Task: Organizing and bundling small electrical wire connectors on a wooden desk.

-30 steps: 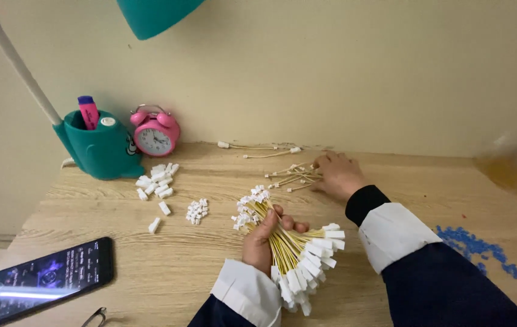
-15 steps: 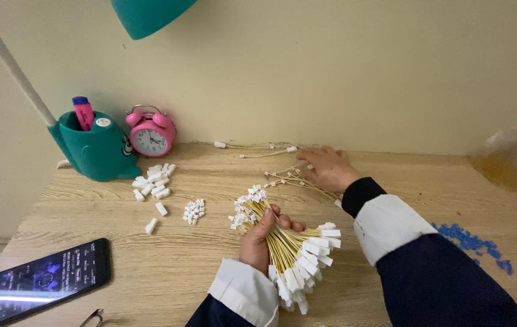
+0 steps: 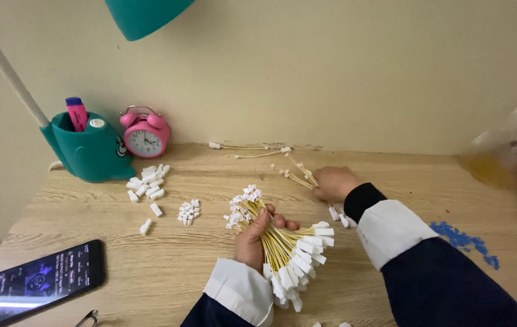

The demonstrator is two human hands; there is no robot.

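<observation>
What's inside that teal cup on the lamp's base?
A pink highlighter with a purple cap stands in the teal cup, beside a white round top. Their lower parts are hidden by the cup's wall.

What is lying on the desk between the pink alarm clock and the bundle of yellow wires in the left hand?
In the head view, two piles of white connectors and.

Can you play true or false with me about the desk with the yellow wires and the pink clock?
1. The left hand grips a big bundle of yellow wires. True.
2. The right hand is empty. False: it is closed on a few loose wires.
3. The pink alarm clock lies flat on the desk. False: it stands upright by the wall.
4. A phone lies at the desk's left front. True.
5. Blue bits lie on the right. True.
</observation>
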